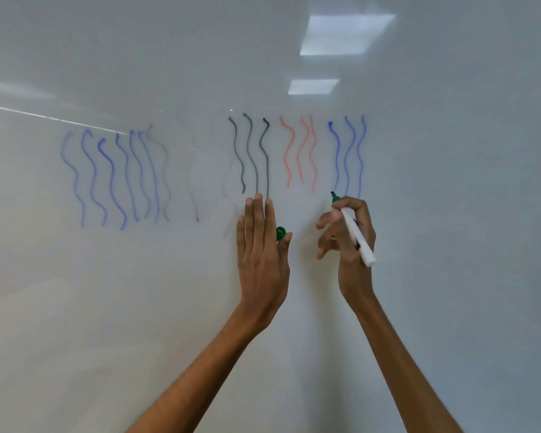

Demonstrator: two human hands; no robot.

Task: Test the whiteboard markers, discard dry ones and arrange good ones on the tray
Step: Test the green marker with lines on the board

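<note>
Head view: the right hand (345, 235) grips an uncapped green marker (352, 228), fingers curled round its white barrel. The tip points up just below the blue lines (347, 154) on the whiteboard (450, 214); whether it touches is unclear. The left hand (260, 248) lies flat against the board, fingers straight and together, thumb pinching the green cap (280, 233).

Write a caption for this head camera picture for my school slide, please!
Right hand holds an uncapped green marker by the scribbled whiteboard; left hand pinches its green cap.
</note>
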